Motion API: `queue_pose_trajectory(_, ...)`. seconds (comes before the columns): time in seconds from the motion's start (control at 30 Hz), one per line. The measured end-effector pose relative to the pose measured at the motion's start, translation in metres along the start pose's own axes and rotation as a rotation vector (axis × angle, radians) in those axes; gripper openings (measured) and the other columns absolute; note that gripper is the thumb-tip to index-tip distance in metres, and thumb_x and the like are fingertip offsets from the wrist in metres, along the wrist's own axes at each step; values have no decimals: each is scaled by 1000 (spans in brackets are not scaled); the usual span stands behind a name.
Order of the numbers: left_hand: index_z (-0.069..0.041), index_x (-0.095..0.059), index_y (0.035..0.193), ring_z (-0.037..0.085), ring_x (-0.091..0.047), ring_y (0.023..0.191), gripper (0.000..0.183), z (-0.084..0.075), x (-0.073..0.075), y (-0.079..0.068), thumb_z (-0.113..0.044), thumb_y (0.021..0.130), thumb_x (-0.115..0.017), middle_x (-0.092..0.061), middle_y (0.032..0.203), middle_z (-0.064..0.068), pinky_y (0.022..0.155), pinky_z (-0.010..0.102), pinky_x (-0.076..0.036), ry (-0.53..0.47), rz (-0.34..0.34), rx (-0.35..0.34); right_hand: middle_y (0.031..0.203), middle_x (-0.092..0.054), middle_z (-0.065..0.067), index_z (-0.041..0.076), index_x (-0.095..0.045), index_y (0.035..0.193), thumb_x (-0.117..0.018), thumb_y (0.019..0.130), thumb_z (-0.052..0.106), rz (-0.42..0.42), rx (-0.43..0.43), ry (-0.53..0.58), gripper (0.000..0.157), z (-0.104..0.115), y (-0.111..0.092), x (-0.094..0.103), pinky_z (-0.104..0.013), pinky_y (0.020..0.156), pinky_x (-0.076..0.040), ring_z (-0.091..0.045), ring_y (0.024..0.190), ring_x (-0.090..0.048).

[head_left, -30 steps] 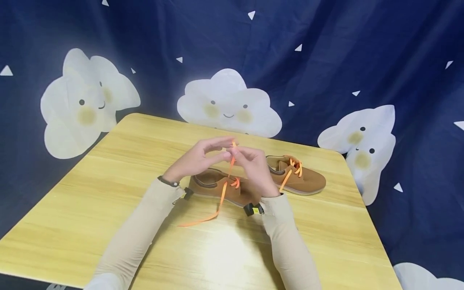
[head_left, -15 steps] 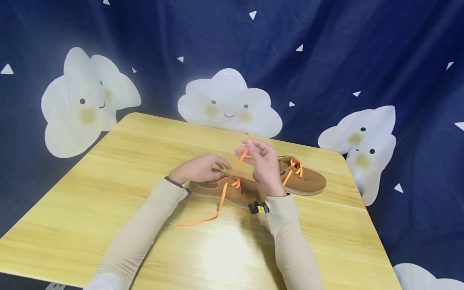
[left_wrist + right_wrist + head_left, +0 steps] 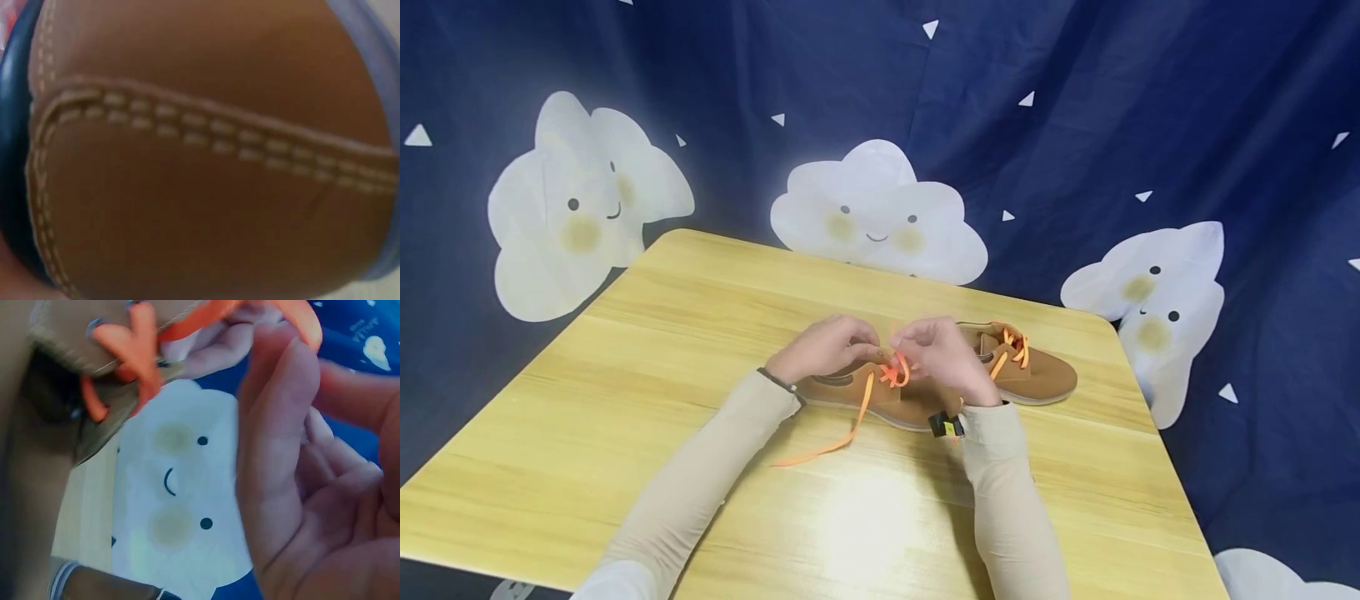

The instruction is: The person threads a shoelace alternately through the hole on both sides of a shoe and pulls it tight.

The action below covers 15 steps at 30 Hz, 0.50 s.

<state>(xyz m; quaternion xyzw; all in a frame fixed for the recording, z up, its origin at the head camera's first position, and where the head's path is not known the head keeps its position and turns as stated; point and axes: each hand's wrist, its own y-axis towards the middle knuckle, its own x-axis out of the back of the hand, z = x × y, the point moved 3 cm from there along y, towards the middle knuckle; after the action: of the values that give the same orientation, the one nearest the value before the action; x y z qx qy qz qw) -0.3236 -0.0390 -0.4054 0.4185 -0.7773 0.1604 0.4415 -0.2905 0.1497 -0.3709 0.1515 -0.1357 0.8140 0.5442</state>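
Note:
A brown lace-up shoe [image 3: 913, 407] lies nearest me on the table, its toe to the right. One loose end of its orange shoelace [image 3: 854, 429] trails over the near side onto the tabletop. My left hand [image 3: 826, 346] holds the shoe at the tongue, just above the opening. In the left wrist view the stitched leather side of the shoe [image 3: 187, 206] fills the picture. My right hand [image 3: 943, 357] pinches the other part of the lace [image 3: 303, 322] between thumb and forefinger, close beside the eyelets. From there the lace bends in a loop toward the crossed rows.
A second brown shoe [image 3: 1045, 375] with orange laces stands behind and right of the first. Both are on a light wooden table [image 3: 647, 400]. Behind it hangs a dark blue curtain [image 3: 730, 75] printed with white clouds.
My left hand has left the raised lace and come down to the shoe. My right hand first pulled the lace up and right, then lowered it to the eyelets, where it now curves in a loop.

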Motion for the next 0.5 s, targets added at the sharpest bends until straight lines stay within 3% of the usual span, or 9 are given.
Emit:
queue_pose_trajectory(0.13,-20,-78,99,11,-64,84,13,1,0,-1,-26,102,-67,-78,96,-7,81,34,-54,-18,-8,42,63,-60,1,1,-77,84,-69,99,18,43,1,-201,24,-7,5,-6,-23,53,-46,-10,54,-52)
queue_pose_trajectory(0.27,-21,-78,99,10,-64,82,13,1,0,-2,-26,102,-67,-79,96,-9,80,34,-54,-34,-10,44,62,-55,1,6,-76,76,-68,99,20,79,-18,-281,28,-12,8,-9,-25,56,-33,-13,58,-41)
queue_pose_trajectory(0.5,-19,-78,101,11,-66,85,12,1,-1,-1,-25,101,-67,-79,98,-7,83,35,-55,-26,-22,49,93,-78,-4,8,-82,88,-67,96,20,116,-90,-252,21,-21,12,-10,-27,82,-45,-13,88,-59)
